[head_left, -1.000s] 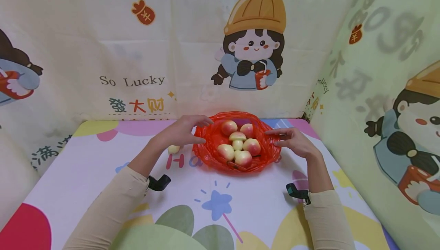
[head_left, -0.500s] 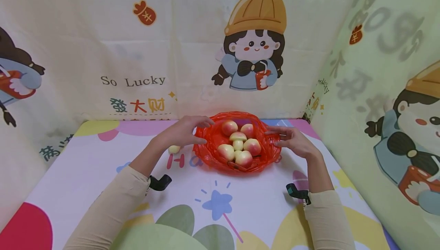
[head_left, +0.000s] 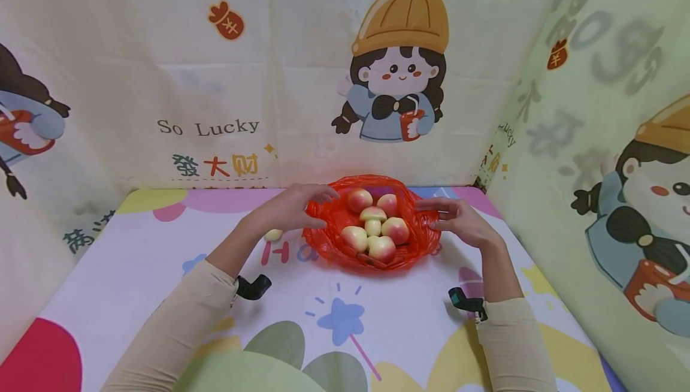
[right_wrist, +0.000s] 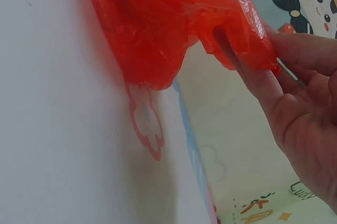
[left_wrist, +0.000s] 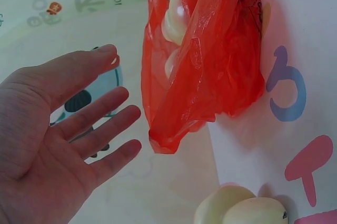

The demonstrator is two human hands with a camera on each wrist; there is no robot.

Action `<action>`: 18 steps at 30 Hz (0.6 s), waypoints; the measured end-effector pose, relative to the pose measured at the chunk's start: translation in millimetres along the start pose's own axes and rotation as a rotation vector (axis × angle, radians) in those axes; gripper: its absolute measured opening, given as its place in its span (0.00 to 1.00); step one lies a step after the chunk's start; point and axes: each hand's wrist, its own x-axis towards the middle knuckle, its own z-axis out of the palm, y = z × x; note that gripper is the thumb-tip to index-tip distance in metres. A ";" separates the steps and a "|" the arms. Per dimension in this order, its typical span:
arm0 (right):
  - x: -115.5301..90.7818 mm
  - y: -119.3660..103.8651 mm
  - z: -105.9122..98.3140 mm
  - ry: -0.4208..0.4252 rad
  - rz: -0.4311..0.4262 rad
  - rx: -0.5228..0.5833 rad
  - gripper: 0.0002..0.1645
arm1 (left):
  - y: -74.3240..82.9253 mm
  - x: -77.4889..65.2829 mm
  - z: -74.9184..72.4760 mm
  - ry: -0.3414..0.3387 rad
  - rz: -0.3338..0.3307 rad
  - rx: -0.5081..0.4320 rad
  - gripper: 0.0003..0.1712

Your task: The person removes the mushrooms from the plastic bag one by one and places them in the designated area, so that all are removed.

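A red plastic bag [head_left: 329, 251] lies with its mouth spread wide on the table. Inside are several round, pale-yellow, pink-blushed peach-like pieces [head_left: 396, 230], and in their middle is a mushroom-shaped piece [head_left: 372, 218]. My left hand [head_left: 293, 207] is at the bag's left edge, fingers straight and spread; the left wrist view shows a gap between its fingertips and the plastic. At the right edge, my right hand [head_left: 462, 222] has its fingers extended. In the right wrist view its thumb [right_wrist: 263, 84] reaches beneath a fold of the bag and its fingers lie beyond.
A pale rounded piece [head_left: 273, 234] lies on the table left of the bag, partly behind my left wrist. Printed cloth covers the table [head_left: 409, 314]. A cartoon-printed curtain [head_left: 302, 80] stands behind it, with another at the right.
My left hand has shifted very slightly to the right, over the bag's left edge. The right hand, the bag and the pieces in it have stayed in place.
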 end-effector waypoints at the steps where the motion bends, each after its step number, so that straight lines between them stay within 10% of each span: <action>1: -0.5 -0.4 -0.1 0.002 0.003 -0.007 0.29 | 0.1 0.4 0.4 -0.001 -0.002 -0.001 0.34; 18: -1.7 -0.9 -1.8 -0.028 -0.023 -0.037 0.14 | 0.4 2.2 1.7 -0.009 -0.015 0.014 0.30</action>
